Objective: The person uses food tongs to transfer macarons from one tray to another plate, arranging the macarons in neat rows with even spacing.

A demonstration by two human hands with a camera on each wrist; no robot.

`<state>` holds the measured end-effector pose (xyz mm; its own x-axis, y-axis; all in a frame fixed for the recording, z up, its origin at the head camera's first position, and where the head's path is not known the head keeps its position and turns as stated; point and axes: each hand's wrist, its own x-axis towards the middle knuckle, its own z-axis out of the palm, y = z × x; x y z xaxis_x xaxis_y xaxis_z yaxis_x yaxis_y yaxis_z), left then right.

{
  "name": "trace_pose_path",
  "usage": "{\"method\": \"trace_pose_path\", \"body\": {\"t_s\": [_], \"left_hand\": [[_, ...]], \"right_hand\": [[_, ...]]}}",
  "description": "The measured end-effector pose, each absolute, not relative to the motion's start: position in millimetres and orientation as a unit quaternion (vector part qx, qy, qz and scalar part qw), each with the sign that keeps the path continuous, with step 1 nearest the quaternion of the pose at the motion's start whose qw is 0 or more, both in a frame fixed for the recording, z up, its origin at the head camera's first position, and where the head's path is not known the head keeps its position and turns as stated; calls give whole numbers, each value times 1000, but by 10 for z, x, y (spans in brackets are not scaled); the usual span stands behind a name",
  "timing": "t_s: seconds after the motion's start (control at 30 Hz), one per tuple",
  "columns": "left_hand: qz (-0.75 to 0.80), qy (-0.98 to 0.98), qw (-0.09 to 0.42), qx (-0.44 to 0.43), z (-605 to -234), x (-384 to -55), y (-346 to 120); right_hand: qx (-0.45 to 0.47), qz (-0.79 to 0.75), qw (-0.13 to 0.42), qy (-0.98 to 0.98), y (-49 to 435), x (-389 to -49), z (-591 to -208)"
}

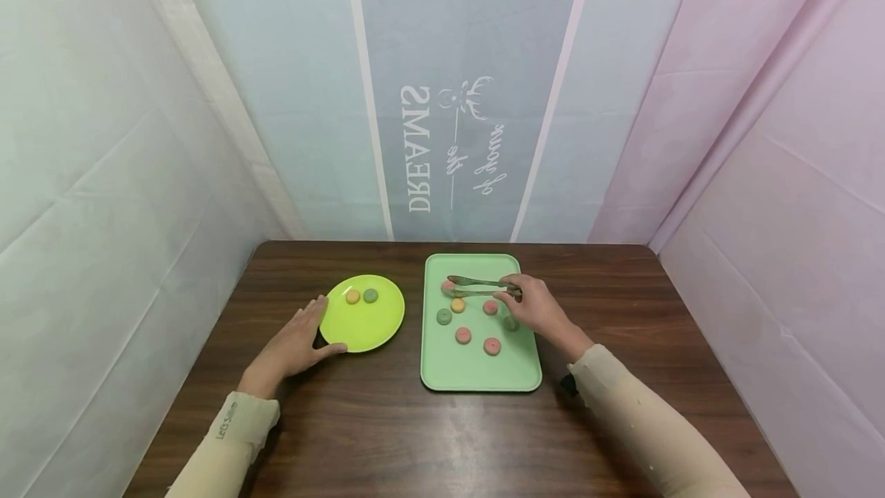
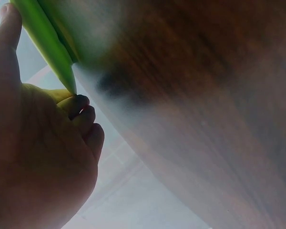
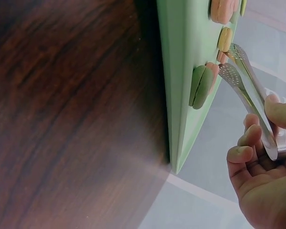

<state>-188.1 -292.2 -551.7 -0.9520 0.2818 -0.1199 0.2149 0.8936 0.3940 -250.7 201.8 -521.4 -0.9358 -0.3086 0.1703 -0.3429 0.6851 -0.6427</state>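
Note:
My right hand grips metal tongs over the light green tray. The tongs' perforated tips stand apart, at a pink macaron near the tray's far left; whether they touch it I cannot tell. Around them on the tray lie a yellow macaron, a green macaron and several more in pink and green. My left hand touches the left rim of a lime-green plate, thumb and fingers spread along the edge. That plate bears a yellow macaron and a green macaron.
Both the plate and the tray stand on a dark wooden table, with a strip of bare wood between them. A printed cloth backdrop hangs behind the table, and pale cloth walls rise on both sides.

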Motion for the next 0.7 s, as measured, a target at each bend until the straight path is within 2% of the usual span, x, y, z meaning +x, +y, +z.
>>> {"method": "trace_pose_path", "body": {"t_s": [0.7], "left_hand": [[190,969,88,133,-5527,-1896,-2932]], "right_hand": [[177,353,21,-919,2043,-2486,-5221]]}}
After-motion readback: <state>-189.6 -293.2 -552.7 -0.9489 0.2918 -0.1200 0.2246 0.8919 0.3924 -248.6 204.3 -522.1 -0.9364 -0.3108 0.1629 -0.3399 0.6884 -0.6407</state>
